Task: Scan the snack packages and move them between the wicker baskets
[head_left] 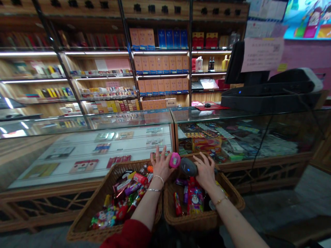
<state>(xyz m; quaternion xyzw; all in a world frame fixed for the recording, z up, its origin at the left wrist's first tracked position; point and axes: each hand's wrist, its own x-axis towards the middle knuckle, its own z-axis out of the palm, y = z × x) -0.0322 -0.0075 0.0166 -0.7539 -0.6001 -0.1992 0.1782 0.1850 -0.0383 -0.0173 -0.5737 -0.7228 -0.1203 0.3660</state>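
My left hand [160,164] grips a small pink item [175,160] between thumb and fingers, the other fingers spread, above the gap between two wicker baskets. My right hand [205,169] is closed on a dark grey handheld scanner [188,166], whose head points at the pink item. The left basket [85,224] holds several colourful wrapped sweets and tubes. The right basket [181,220] holds a red packet [195,199] and other small goods. Both wrists wear thin bracelets.
A glass display counter [103,151] with packets inside runs behind the baskets. A black till with a monitor [269,89] stands on the counter at the right. Lit shelves [160,69] of boxed goods line the back wall. Floor shows at lower right.
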